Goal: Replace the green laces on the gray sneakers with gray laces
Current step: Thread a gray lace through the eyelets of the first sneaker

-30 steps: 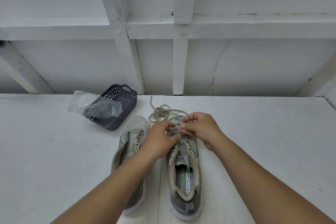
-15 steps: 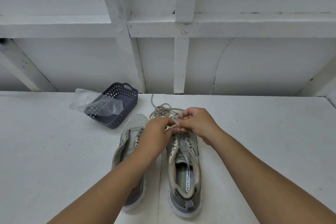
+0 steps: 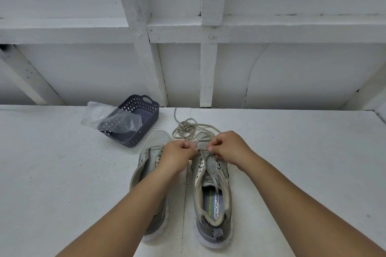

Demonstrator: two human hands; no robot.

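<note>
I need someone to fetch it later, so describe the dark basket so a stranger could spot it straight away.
On the white table, look toward the far edge by the wall, left of the two gray sneakers. The dark blue basket sits there, tilted, with perforated sides and a clear plastic bag draped over it; nothing else there is dark.

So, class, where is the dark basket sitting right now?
In the head view, the dark basket sits on the white table's far left, beyond the left sneaker's toe, with a clear plastic bag draped over it.
</note>
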